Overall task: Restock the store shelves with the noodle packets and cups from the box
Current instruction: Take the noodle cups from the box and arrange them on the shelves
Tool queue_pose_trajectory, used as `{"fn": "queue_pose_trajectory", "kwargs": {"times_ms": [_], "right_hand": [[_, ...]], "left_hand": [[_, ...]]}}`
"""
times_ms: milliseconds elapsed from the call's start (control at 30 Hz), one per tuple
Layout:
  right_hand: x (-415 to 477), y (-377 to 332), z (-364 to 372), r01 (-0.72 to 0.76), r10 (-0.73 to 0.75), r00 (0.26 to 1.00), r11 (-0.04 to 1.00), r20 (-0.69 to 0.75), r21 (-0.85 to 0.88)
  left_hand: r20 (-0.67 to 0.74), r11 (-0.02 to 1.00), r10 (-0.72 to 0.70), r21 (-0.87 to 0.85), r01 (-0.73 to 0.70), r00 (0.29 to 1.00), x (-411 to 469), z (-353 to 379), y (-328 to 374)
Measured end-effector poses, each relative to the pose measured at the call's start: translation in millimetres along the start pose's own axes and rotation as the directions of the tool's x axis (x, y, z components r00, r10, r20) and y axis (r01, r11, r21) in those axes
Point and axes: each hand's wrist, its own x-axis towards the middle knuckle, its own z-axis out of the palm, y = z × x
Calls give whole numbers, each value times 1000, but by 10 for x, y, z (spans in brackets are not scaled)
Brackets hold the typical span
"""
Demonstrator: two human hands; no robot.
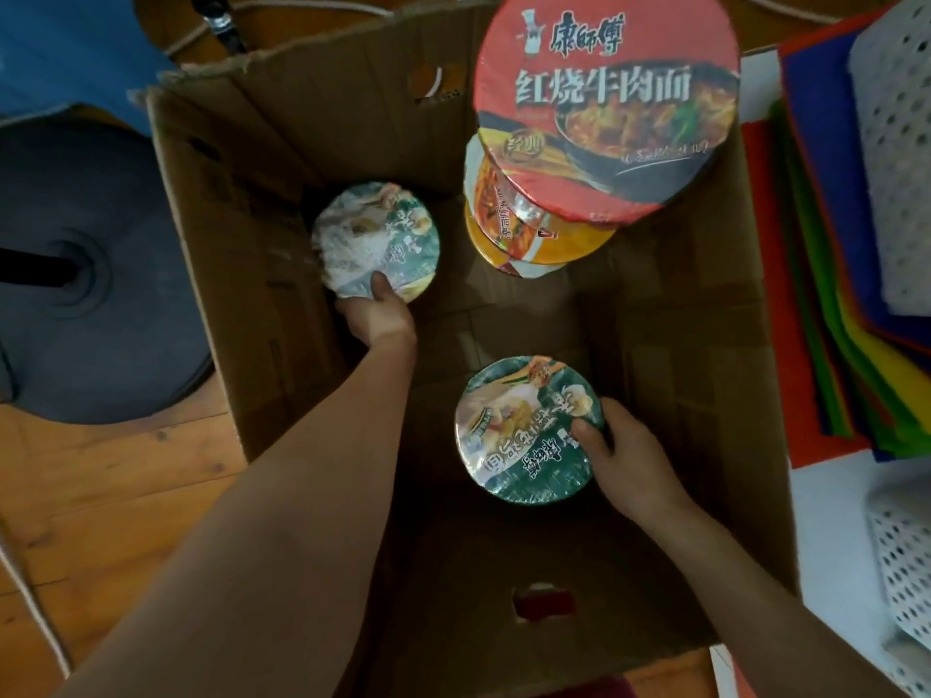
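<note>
I look straight down into an open cardboard box (282, 158) on a wooden floor. My left hand (375, 314) grips a green-lidded noodle cup (375, 239) near the box's left wall, thumb on its lid. My right hand (629, 460) holds a second green-lidded cup (524, 430) nearer to me, thumb over its rim. At the far right of the box a red-lidded beef noodle cup (604, 93) sits stacked on an orange cup (529, 239), reaching above the box's edge.
A dark round stand base (85, 274) lies on the floor left of the box. To the right are stacked coloured felt sheets (826, 304) and white perforated baskets (902, 561). The box's flaps stand up around the opening.
</note>
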Motion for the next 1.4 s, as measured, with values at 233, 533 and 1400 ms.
{"fn": "queue_pose_trajectory", "kwargs": {"times_ms": [233, 533, 1400], "right_hand": [[-285, -163, -170, 94, -80, 991, 986, 108, -135], [-1047, -630, -665, 197, -177, 977, 959, 115, -202], [-6256, -2214, -1516, 341, -496, 753, 856, -432, -388]], "left_hand": [[16, 987, -10, 163, 8, 1000, -328, -211, 230], [33, 980, -31, 196, 24, 999, -1150, -995, 727], [317, 145, 942, -95, -985, 108, -4742, -5437, 3496]]}}
